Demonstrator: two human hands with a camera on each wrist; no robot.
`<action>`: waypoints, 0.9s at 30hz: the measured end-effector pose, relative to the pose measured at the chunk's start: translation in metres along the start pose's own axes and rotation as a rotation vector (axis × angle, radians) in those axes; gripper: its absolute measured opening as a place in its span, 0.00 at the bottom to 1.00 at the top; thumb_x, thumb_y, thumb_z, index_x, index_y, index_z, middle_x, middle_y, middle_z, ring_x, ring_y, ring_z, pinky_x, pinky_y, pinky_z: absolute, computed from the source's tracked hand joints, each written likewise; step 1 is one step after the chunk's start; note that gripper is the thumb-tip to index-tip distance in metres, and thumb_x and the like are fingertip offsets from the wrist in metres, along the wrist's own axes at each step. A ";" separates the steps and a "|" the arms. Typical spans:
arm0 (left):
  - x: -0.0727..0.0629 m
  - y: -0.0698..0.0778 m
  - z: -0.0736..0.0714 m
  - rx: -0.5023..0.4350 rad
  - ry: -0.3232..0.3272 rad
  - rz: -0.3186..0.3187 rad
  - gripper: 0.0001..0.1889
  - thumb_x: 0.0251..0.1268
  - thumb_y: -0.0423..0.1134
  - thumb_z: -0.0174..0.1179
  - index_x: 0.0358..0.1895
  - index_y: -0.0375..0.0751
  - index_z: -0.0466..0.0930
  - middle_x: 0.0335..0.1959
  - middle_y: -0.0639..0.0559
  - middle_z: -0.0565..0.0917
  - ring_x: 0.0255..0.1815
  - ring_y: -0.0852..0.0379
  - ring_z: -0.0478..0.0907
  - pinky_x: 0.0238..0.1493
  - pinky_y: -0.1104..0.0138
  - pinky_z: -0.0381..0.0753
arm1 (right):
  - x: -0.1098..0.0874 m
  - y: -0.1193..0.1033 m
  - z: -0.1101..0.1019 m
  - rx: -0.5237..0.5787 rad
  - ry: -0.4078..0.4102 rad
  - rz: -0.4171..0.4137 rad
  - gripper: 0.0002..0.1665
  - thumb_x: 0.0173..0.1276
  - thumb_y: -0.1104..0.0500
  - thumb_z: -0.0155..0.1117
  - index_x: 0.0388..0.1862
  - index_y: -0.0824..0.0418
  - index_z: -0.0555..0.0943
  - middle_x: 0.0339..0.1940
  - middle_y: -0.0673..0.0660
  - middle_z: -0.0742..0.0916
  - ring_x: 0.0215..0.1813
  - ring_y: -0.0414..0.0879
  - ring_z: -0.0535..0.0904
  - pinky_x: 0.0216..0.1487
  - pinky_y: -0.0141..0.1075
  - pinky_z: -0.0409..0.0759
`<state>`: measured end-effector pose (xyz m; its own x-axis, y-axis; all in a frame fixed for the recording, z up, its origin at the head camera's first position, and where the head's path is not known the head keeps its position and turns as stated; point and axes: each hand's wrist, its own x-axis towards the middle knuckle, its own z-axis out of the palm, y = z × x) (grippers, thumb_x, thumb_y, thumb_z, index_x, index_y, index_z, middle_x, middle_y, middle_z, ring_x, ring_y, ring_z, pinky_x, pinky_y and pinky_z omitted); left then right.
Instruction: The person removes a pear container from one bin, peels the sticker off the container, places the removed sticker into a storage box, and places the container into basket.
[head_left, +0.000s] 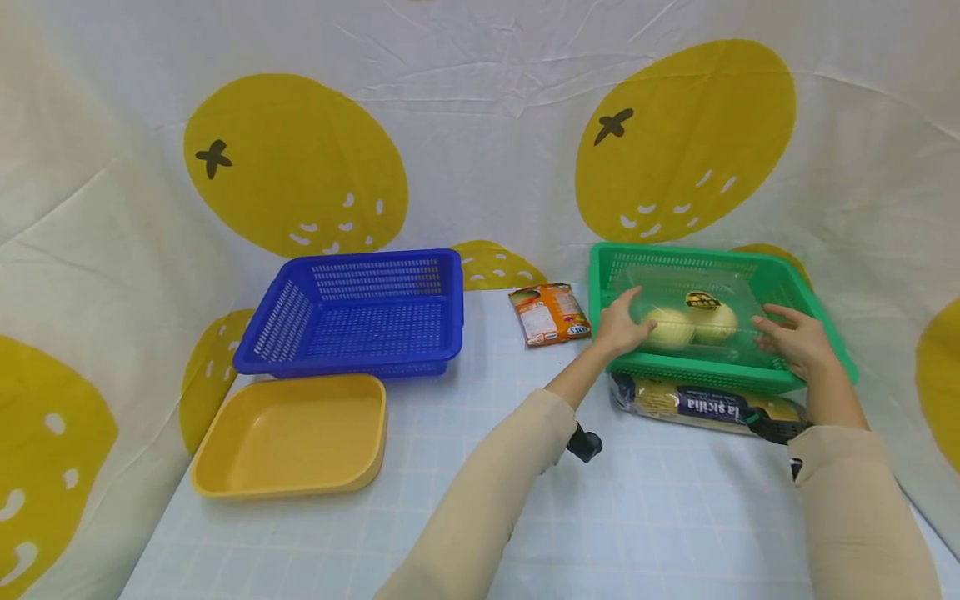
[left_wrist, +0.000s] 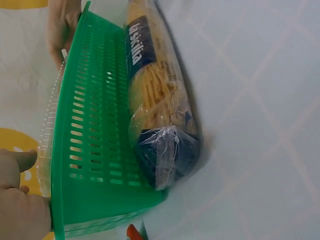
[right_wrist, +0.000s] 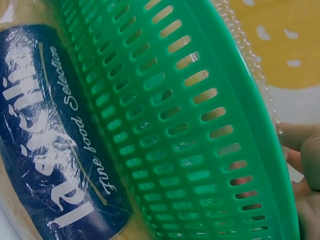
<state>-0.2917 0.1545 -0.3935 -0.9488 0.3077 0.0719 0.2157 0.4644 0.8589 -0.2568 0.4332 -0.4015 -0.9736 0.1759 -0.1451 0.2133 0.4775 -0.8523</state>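
A clear plastic package point(head_left: 675, 287) with a dark-and-gold label and two round pale-yellow items inside lies in the green basket point(head_left: 813, 321). Its bumpy edge shows above the basket rim in both wrist views. My left hand point(head_left: 626, 327) is at the package's left end, thumb and forefinger spread apart. In the left wrist view this hand point(left_wrist: 20, 200) lies right at the rim. At the other end, my right hand point(head_left: 798, 337) has its fingertips on the package's edge. The right wrist view shows part of those fingers point(right_wrist: 305, 150) behind the rim.
A bag of la Sicilia pasta point(head_left: 652, 398) lies against the basket's near side. Left of the basket is an orange packet point(head_left: 551, 315). Farther left stand a blue basket point(head_left: 352, 362) and a yellow tub point(head_left: 292, 433). Behind everything hangs a lemon-print cloth point(head_left: 487, 167).
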 end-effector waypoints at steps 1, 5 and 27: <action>0.000 -0.001 0.000 -0.016 0.019 0.010 0.32 0.61 0.40 0.62 0.69 0.49 0.64 0.67 0.54 0.69 0.66 0.55 0.67 0.57 0.65 0.73 | 0.000 0.000 0.000 0.013 0.008 -0.004 0.48 0.69 0.41 0.50 0.75 0.66 0.44 0.67 0.75 0.61 0.31 0.25 0.76 0.41 0.31 0.81; -0.001 -0.002 0.001 -0.084 0.070 0.028 0.29 0.61 0.38 0.63 0.67 0.47 0.68 0.59 0.49 0.77 0.28 0.60 0.78 0.30 0.72 0.77 | -0.002 -0.002 0.000 0.081 0.035 0.004 0.50 0.66 0.40 0.54 0.75 0.64 0.47 0.55 0.57 0.70 0.32 0.25 0.77 0.42 0.29 0.80; -0.016 -0.009 -0.044 -0.352 0.187 0.188 0.24 0.57 0.36 0.66 0.58 0.35 0.76 0.45 0.35 0.80 0.29 0.67 0.67 0.29 0.78 0.69 | -0.036 -0.045 0.006 0.077 0.055 -0.138 0.43 0.69 0.43 0.53 0.75 0.60 0.54 0.44 0.32 0.73 0.36 0.20 0.76 0.37 0.15 0.71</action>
<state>-0.2889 0.1088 -0.3804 -0.9329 0.1891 0.3066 0.3280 0.0938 0.9400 -0.2317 0.4005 -0.3609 -0.9869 0.1616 0.0018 0.0694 0.4337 -0.8984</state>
